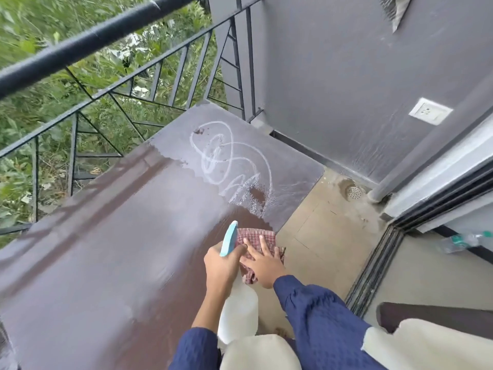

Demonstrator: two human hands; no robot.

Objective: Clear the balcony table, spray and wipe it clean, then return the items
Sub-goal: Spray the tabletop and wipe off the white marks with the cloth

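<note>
Bench (112, 236) is cleared. Left hand (222, 265) fingers wrap the spray bottle (237, 313); right hand (262, 264) fingers lie spread, flat on the checked cloth (257, 240). Foam swirl (229, 156) beyond the fingers remains unwiped. Left: finish wiping, return items.

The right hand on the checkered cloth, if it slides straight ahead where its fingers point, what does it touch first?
Probably the foamy wet patch on the brown balcony table. The right hand lies flat on the red checkered cloth, fingers pointing up the table; only bare tabletop shows between.
</note>
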